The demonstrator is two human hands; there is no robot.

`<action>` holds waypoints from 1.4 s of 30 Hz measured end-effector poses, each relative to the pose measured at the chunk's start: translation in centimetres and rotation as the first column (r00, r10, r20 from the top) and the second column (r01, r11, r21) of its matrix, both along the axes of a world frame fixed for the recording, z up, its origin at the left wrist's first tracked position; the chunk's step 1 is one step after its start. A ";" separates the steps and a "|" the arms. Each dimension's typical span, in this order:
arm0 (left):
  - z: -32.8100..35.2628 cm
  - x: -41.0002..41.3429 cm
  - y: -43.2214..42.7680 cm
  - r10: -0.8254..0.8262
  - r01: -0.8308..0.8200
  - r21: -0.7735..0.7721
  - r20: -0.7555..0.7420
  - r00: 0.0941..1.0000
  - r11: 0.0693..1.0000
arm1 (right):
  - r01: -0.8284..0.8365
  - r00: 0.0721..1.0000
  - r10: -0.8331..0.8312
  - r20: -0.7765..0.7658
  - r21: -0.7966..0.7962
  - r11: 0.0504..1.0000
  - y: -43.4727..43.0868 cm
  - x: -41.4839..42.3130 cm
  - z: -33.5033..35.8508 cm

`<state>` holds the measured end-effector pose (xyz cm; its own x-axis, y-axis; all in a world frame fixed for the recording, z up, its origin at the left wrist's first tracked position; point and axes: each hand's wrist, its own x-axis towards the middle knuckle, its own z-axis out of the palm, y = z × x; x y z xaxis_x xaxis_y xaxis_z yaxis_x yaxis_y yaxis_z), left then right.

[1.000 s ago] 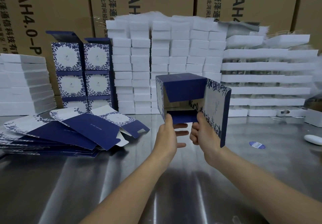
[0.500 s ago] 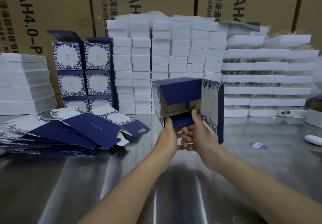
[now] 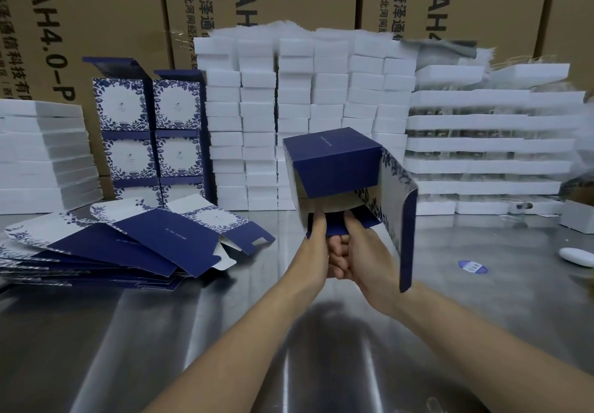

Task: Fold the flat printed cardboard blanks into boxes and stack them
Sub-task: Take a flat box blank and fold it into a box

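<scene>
The left hand (image 3: 316, 252) and the right hand (image 3: 364, 257) are close together, touching, in the middle of the scene above the table (image 3: 128, 332). Both hands hold the bottom of a half-folded blue box (image 3: 337, 168). The left thumb reaches up inside the open box and the fingers curl under it, so the left hand grips the bottom flap. The right hand grips the same flap in the same way, just beside the left hand. The box is held up in the air, with its open side facing the person. A dark blue flap hangs down over the top of the opening. A big side flap (image 3: 400, 220) with a blue leaf pattern sticks out on the right.

On the left, a messy pile of flat box pieces (image 3: 128, 245) lies on the table. Behind the pile, finished blue and white boxes (image 3: 149, 133) stand stacked in two columns. Tall piles of white blocks (image 3: 289, 107) stand at the far side of the table. Big brown cartons (image 3: 96, 11) fill the wall behind. On the right a small white oval thing (image 3: 577, 257) and a round blue sticker (image 3: 472, 266) lie on the table.
</scene>
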<state>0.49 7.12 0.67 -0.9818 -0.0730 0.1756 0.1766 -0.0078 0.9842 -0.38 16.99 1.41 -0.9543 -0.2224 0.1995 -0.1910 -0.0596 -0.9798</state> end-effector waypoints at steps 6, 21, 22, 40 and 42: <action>-0.4 -0.1 -0.4 0.038 -0.039 -0.114 -0.010 0.999 0.993 | -0.040 0.999 0.040 -0.001 0.035 0.999 0.0 -0.1 -0.3; -0.3 -0.4 -0.2 0.034 -0.036 -0.062 -0.027 0.999 0.997 | 0.038 0.998 -0.037 -0.054 0.027 0.999 -0.1 0.8 0.2; -0.2 -0.5 -0.3 0.045 -0.047 -0.046 -0.043 0.998 0.998 | 0.011 0.999 -0.009 -0.046 0.033 0.999 -0.1 0.9 0.3; 1.4 1.0 -0.3 0.153 -0.155 -0.058 -0.039 0.987 0.986 | 0.060 0.998 -0.061 0.003 -0.217 0.974 0.4 -0.6 -0.1; 1.4 0.9 -0.5 0.172 -0.175 -0.057 -0.053 0.984 0.983 | 0.005 0.999 0.008 0.050 -0.257 0.966 0.5 -0.7 0.1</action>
